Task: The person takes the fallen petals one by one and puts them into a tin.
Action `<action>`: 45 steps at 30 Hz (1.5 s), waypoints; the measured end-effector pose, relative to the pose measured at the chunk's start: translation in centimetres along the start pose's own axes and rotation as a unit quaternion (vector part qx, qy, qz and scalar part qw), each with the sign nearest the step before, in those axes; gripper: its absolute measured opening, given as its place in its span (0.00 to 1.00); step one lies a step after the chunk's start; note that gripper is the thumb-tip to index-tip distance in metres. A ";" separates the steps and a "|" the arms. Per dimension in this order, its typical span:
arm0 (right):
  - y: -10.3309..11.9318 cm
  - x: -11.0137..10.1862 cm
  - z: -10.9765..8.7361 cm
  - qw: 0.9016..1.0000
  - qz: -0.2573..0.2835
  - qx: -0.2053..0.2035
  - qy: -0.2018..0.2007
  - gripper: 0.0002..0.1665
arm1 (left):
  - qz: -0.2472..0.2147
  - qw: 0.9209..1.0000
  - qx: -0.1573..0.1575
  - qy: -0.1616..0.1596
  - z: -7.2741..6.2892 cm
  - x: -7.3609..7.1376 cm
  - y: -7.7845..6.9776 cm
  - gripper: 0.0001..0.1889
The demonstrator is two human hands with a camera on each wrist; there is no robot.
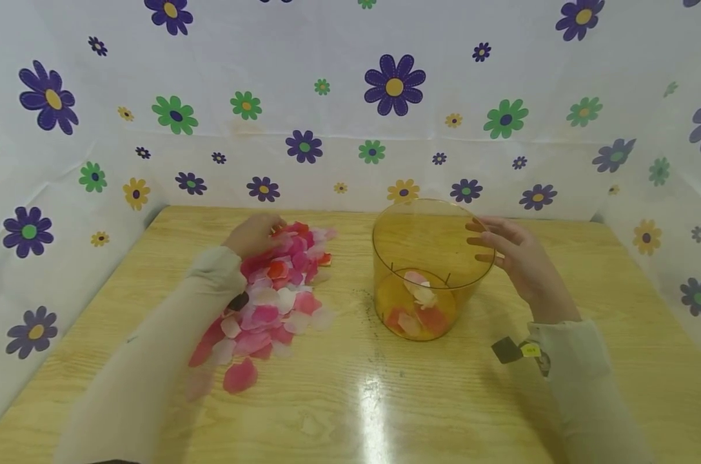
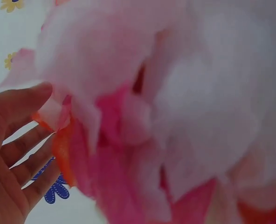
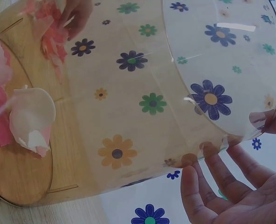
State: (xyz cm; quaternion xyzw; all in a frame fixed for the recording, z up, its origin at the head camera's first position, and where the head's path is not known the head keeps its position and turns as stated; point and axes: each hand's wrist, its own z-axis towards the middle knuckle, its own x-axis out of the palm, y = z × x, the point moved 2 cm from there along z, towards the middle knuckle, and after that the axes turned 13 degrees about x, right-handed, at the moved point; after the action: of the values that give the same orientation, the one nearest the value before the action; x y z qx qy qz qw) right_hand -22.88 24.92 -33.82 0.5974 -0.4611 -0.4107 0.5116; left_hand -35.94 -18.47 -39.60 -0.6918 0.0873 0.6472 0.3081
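My left hand [image 1: 256, 236] is at the far end of a heap of artificial flower petals [image 1: 286, 299] in pink, white, and red. In the left wrist view, the thumb touches petals [image 2: 96, 60] that fill most of the picture, and the outstretched fingers lie partly behind them. An amber, see-through plastic bucket [image 1: 385, 293] stands upright, with a few petals [image 1: 420, 290] at its bottom. My right hand [image 1: 515, 261] rests spread against the bucket's right side near the rim. Its fingertips show through the wall in the right wrist view.
The wooden table [image 1: 304, 412] carries everything and shows dark specks between heap and bucket. A white, flower-printed cloth [image 1: 327, 77] walls in the back and both sides. A black tag [image 1: 505, 350] hangs by my right sleeve.
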 end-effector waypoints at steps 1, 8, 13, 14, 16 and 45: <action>0.0 0.0 0.0 1.000 -0.001 -0.001 0.000 0.12 | 0.000 1.000 0.002 -0.003 0.0 0.2 0.2 0.20; -0.2 0.0 0.0 1.000 -0.003 -0.001 -0.001 0.12 | -0.010 0.999 -0.015 -0.039 -0.1 0.4 0.7 0.14; -0.2 0.0 -0.1 1.000 -0.010 0.000 -0.005 0.11 | -0.005 0.998 -0.020 -0.056 -0.2 0.1 0.3 0.12; -0.2 0.0 -0.1 1.000 -0.011 0.000 -0.006 0.11 | -0.003 0.998 -0.019 -0.061 -0.2 0.1 0.2 0.11; -0.2 0.0 -0.1 1.000 -0.011 0.000 -0.005 0.11 | -0.001 0.997 -0.017 -0.069 -0.2 0.0 0.1 0.10; -0.1 -0.3 0.2 1.000 -0.015 0.005 -0.006 0.11 | -0.027 0.999 -0.031 -0.020 0.3 0.5 0.3 0.15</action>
State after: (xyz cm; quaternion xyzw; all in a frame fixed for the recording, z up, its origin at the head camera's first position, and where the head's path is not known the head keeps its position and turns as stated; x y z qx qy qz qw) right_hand -23.09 25.15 -33.91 0.6043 -0.4572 -0.4200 0.4994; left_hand -36.21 -18.39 -40.16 -0.6903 0.0428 0.6545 0.3054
